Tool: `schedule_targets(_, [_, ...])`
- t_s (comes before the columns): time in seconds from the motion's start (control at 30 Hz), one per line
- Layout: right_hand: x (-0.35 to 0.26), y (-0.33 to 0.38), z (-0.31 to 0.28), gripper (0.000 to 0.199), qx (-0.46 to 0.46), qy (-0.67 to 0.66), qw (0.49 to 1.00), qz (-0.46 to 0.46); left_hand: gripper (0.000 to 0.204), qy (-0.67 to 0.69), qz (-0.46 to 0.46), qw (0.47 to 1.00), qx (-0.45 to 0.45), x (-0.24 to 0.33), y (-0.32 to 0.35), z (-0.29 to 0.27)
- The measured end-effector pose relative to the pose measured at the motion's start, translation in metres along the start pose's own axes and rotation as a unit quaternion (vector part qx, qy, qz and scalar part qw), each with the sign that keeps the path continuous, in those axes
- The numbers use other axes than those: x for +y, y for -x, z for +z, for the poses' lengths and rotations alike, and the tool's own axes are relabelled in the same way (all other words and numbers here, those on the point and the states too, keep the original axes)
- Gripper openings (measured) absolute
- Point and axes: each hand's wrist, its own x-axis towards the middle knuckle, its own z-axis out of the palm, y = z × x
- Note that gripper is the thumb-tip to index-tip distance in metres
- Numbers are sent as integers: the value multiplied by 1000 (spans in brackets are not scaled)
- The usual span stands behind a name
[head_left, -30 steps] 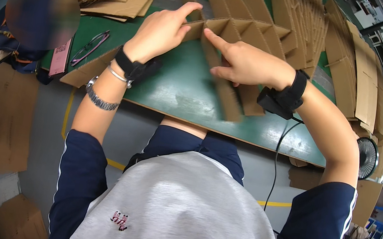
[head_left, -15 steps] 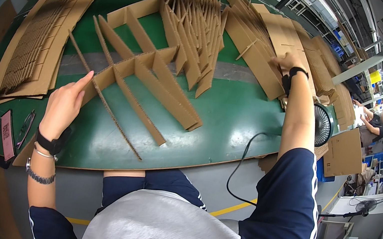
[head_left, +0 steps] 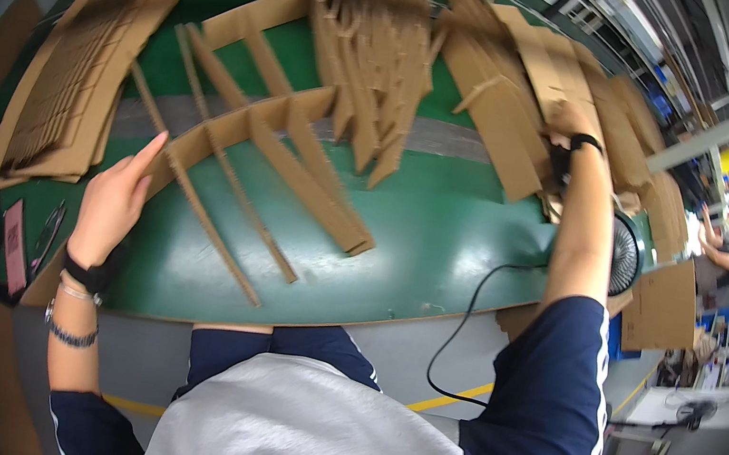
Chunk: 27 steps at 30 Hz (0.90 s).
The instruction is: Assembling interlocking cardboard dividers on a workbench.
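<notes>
A half-lattice of slotted brown cardboard dividers [head_left: 285, 152] stands on the green table, with one long strip crossed by several others. At its left end my left hand [head_left: 110, 202] grips the long strip, index finger straight along it and thumb beside. Over at the right, my right hand [head_left: 573, 123] is closed at the edge of a stack of cardboard strips [head_left: 491, 104]; its fingers are curled, and blur hides how many strips they hold. Behind the lattice, a cluster of interlocked cardboard dividers [head_left: 372, 65] leans together.
A tall pile of slotted cardboard [head_left: 86, 75] lies at the left, above a pink card [head_left: 17, 242] and glasses [head_left: 49, 238]. A small black fan [head_left: 625, 257] with a hanging cable stands by my right arm. Another person [head_left: 727, 252] is far right.
The view has shifted slightly and blurred. My left hand stays at the lattice's end. My right hand remains at the strip stack, a little farther right in the picture.
</notes>
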Motion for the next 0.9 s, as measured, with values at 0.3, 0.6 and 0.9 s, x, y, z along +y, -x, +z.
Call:
schedule_targets(0.3, [-17,27,-101,27,306,-428,843,-112,13,15,46,998,49,-26,0,10])
schedule_targets(0.6, [-375,291,-166,58,27,-416,734,-537,17,26,8,997,69,-36,14,4])
schedule_targets(0.9, [-401,326,-153,60,51,-311,759,-569,16,31,9,996,85,-38,19,5])
